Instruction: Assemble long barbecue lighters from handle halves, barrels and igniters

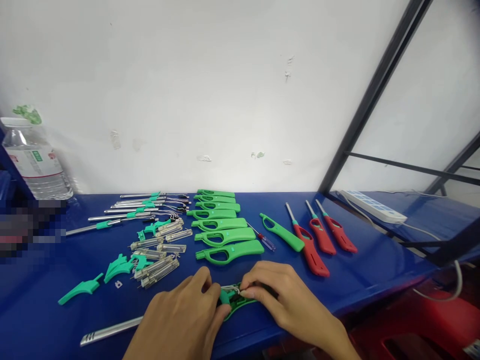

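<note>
Near the table's front edge lies a green lighter shell (240, 306), open side up, with a teal piece and thin wires inside. My left hand (183, 312) is closed on its left end, and a metal tube (112, 331) sticks out to the left from under that hand. The fingers of my right hand (283, 295) are pinched together over the wires inside the shell; what exactly they hold is too small to tell. Behind my hands, several green shells (228, 251) lie in a column, with a screwdriver (267, 242) to their right.
Clear fuel tanks (159, 270), teal triggers (80, 289) and metal tubes with wires (125, 216) lie on the left of the blue table (210, 345). Red lighters (313, 255) and a green shell (283, 233) are at right. Farther out are a bottle (37, 165) and a power strip (375, 207).
</note>
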Demonstrator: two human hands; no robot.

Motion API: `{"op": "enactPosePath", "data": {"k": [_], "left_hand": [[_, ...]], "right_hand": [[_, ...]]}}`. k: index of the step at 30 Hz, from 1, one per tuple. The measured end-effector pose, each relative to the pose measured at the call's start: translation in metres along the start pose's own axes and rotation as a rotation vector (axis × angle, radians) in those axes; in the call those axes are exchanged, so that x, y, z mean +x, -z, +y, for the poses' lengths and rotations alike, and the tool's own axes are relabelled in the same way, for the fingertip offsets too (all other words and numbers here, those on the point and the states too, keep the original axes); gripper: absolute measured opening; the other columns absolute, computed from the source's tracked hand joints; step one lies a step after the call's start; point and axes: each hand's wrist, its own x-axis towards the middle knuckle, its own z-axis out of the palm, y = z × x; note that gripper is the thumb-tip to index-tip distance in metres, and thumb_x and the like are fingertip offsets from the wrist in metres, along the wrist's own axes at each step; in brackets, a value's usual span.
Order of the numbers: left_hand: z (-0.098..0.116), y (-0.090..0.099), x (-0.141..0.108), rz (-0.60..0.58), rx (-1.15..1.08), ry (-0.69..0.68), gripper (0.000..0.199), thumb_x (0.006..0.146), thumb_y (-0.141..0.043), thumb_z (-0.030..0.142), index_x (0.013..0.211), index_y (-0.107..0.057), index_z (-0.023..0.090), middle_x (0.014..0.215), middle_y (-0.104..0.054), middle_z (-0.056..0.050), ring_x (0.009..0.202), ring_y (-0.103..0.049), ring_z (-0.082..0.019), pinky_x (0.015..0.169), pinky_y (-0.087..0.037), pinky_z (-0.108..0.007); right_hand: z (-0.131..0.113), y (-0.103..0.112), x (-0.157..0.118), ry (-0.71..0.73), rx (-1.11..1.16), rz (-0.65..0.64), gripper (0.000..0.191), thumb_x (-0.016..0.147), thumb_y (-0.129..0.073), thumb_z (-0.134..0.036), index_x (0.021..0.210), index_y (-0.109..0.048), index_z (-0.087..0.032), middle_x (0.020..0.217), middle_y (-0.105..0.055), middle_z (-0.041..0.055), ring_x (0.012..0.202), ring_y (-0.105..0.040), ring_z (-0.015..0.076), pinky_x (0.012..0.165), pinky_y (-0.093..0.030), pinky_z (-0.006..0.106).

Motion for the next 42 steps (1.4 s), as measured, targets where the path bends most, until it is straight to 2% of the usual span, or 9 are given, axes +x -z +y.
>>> {"op": "enactPosePath", "data": {"k": [6,12,20,26,33,37,42], "left_hand": [[0.001,-0.001,0.0,0.008,-0.019,0.024,0.029,0.113,-0.055,0.021,0.109,-0.084,0.028,0.115,-0.077,-0.004,0.089,-0.082,-0.029,0.068,-0.057,-0.037],[0.004,0.002,0.002,-0.019,-0.036,0.018,0.031,0.114,-0.053,0.019,0.114,-0.083,0.029,0.12,-0.076,-0.005,0.097,-0.083,-0.03,0.071,-0.06,-0.037],[0.002,0.0,0.002,-0.017,-0.01,-0.006,0.033,0.114,-0.052,0.018,0.114,-0.083,0.028,0.119,-0.076,-0.006,0.092,-0.083,-0.029,0.067,-0.06,-0.036],[-0.001,-0.002,0.0,-0.042,-0.048,0.007,0.035,0.115,-0.048,0.019,0.118,-0.082,0.029,0.122,-0.075,-0.006,0.093,-0.084,-0.03,0.072,-0.064,-0.039],[-0.005,-0.006,-0.003,-0.016,-0.067,-0.064,0.044,0.111,-0.042,0.01,0.119,-0.081,0.03,0.123,-0.074,-0.007,0.095,-0.082,-0.029,0.075,-0.063,-0.038],[-0.009,-0.006,-0.003,-0.041,0.0,-0.082,0.053,0.1,-0.039,-0.002,0.119,-0.079,0.027,0.123,-0.075,-0.008,0.088,-0.083,-0.028,0.069,-0.062,-0.037],[-0.007,-0.006,0.001,-0.034,0.07,-0.076,0.054,0.098,-0.04,-0.003,0.116,-0.08,0.029,0.119,-0.075,-0.006,0.078,-0.082,-0.029,0.063,-0.06,-0.038]], "right_hand": [[0.0,0.001,0.001,-0.014,0.003,0.001,0.017,0.115,-0.066,-0.021,0.103,-0.078,-0.025,0.1,-0.08,-0.0004,0.092,-0.074,0.0174,0.087,-0.051,0.025],[0.001,0.0,-0.001,-0.034,0.014,0.011,0.017,0.116,-0.064,-0.022,0.103,-0.075,-0.025,0.1,-0.08,-0.002,0.092,-0.074,0.0159,0.086,-0.05,0.024],[0.001,0.0,-0.001,-0.039,0.019,0.012,0.015,0.113,-0.071,-0.023,0.099,-0.078,-0.024,0.098,-0.082,-0.0022,0.09,-0.074,0.016,0.084,-0.05,0.025],[0.003,0.001,-0.002,-0.029,0.005,-0.008,0.012,0.108,-0.081,-0.029,0.097,-0.08,-0.024,0.091,-0.077,-0.0023,0.083,-0.069,0.0163,0.077,-0.047,0.027],[0.004,-0.001,-0.003,-0.008,0.004,-0.004,0.034,0.113,-0.071,-0.052,0.097,-0.082,-0.023,0.089,-0.077,-0.0001,0.082,-0.069,0.0162,0.077,-0.048,0.028],[0.005,-0.001,-0.002,0.007,0.01,-0.002,0.039,0.114,-0.068,-0.056,0.098,-0.083,-0.023,0.091,-0.079,0.0005,0.084,-0.07,0.0162,0.079,-0.048,0.028],[0.005,-0.002,-0.001,-0.015,0.01,-0.002,0.041,0.113,-0.069,-0.059,0.097,-0.082,-0.023,0.09,-0.078,0.0005,0.082,-0.069,0.0163,0.077,-0.049,0.029]]}}
